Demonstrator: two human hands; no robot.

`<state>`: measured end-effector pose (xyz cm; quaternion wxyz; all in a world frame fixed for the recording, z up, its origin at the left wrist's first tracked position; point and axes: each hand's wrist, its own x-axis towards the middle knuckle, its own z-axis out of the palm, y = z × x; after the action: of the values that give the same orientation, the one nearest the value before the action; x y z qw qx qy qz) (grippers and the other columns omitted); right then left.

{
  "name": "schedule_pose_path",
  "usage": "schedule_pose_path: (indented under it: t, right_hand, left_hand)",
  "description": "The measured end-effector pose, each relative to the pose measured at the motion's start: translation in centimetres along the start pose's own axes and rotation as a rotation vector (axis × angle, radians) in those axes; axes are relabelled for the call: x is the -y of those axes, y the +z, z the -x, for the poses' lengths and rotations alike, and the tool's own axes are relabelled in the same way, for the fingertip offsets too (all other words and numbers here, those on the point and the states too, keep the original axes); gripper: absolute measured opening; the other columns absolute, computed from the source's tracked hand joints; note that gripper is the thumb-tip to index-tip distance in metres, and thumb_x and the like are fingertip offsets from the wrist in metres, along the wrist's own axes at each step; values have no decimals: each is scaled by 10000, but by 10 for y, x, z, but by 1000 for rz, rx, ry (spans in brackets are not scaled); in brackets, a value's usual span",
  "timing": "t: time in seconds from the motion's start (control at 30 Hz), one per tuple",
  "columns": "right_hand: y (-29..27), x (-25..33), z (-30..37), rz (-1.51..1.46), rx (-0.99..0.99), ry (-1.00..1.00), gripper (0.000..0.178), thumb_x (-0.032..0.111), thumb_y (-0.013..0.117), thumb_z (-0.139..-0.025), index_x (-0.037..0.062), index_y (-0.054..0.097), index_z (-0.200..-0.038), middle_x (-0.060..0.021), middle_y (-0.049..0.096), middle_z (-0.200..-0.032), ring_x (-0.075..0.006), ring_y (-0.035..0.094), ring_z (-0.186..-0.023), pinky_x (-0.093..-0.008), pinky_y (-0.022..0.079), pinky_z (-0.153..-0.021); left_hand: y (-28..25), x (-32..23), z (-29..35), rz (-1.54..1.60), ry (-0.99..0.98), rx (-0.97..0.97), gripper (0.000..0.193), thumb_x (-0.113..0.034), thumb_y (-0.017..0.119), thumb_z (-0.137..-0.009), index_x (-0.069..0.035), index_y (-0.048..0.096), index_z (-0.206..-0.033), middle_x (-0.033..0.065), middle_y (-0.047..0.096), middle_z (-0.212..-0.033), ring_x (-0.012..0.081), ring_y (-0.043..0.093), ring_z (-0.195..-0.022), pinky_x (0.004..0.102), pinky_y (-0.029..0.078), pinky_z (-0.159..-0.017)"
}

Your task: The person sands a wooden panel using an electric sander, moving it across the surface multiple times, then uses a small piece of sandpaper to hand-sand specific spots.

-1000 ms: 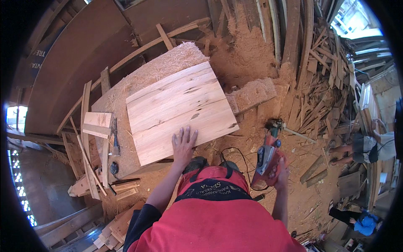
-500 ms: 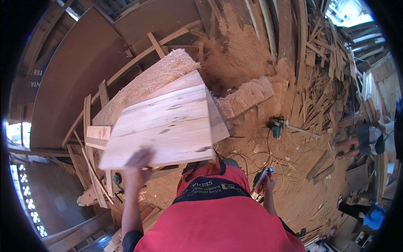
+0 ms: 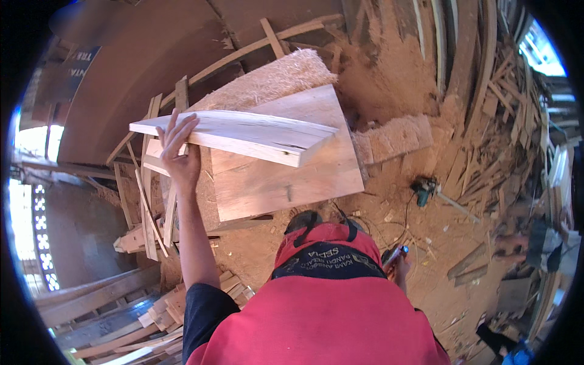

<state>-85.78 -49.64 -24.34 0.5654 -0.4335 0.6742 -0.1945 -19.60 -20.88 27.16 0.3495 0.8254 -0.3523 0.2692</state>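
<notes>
My left hand (image 3: 181, 143) grips the left part of a pale wooden panel (image 3: 249, 132), its fingers over the edge. That panel is tilted up, so its long, thick edge faces me. Below it a second wooden panel (image 3: 292, 176) lies flat on the stack, partly covered by the raised one. On the right, beside my body, my right hand (image 3: 400, 269) is closed round a slim dark tool (image 3: 392, 255) with a blue end. The tool's exact kind is too small to tell.
Shavings cover a board (image 3: 267, 76) behind the panels and a block (image 3: 395, 140) to their right. A green power tool (image 3: 423, 193) with a cord lies on the sawdust floor. Scrap wood (image 3: 496, 115) is heaped at right, near another person (image 3: 541, 246). Planks (image 3: 167, 316) lie lower left.
The upper panel has been tilted up on edge by my left hand, which lay blurred over its near left corner before. The panel beneath now shows. The view has shifted; my right hand keeps its tool.
</notes>
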Motion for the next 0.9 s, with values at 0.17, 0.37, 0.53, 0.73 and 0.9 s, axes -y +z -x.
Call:
schedule_pose_path:
  t: [0.17,0.37,0.53,0.73,0.9]
  right_hand:
    - [8,27,6,28,192,-47,308,154,576,-924,23,651,-1193,-91,688,-989,-188,679,-794,-326,553,-647]
    - [0,57,-7,55,203,2,251,120,601,-931,65,660,-1169,-52,675,-878,-160,636,-650,-282,511,-541]
    - [16,55,-1,89,187,-7,154,113,614,-920,56,689,-1042,-42,657,-800,-141,611,-602,-279,484,-502]
    - [14,42,-9,165,202,42,116,163,652,-899,62,618,-946,-16,598,-762,-128,560,-582,-285,487,-517]
    - [24,33,1,103,113,-169,212,291,580,-977,119,573,-853,-51,558,-537,-169,499,-360,-305,356,-321]
  left_hand:
    - [-10,-2,10,-16,-17,-41,483,44,570,-754,-174,801,-1119,17,734,-1266,308,429,-1476,578,24,-1269]
    - [-10,-2,15,11,-60,-83,483,105,545,-743,-168,818,-1032,14,734,-1265,336,398,-1491,588,17,-1266]
    - [-6,2,24,-28,-54,-137,392,48,621,-804,-151,811,-1082,63,661,-1381,349,331,-1523,576,56,-1262]
    - [27,-21,48,95,-265,-429,349,-77,635,-971,-60,680,-1317,212,423,-1582,344,357,-1503,460,369,-1181]
    - [7,-22,135,1471,-851,-571,609,-202,575,-1019,-41,323,-1550,194,469,-1471,312,513,-1340,440,457,-1096]
